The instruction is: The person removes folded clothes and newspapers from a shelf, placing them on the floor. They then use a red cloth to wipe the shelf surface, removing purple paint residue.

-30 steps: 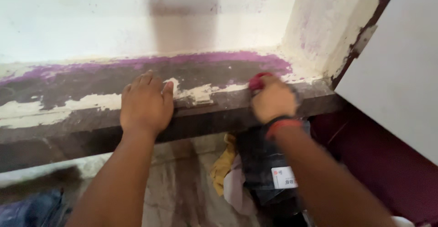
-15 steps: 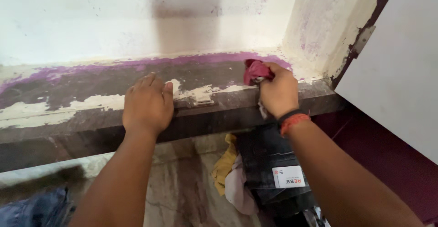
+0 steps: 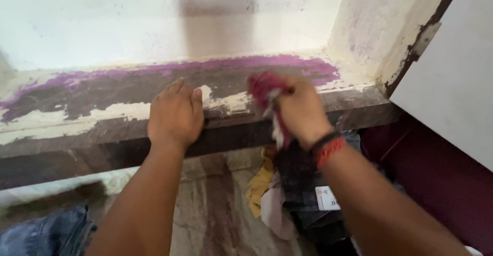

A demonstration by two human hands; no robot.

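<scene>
The right hand [image 3: 303,113], motion-blurred, is clenched around a red rag [image 3: 263,87] bunched above its knuckles on the dark ledge [image 3: 102,127]. The left hand [image 3: 175,116] lies flat beside it, fingers together, holding nothing.

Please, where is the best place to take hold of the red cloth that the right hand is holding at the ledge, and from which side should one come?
The red cloth is bunched in the right hand, blurred by motion. Its crumpled top sticks out to the left of the fist, above the ledge. That exposed bunch is probably the best part to pinch, coming from above and the left, since the hand covers the rest.
</scene>
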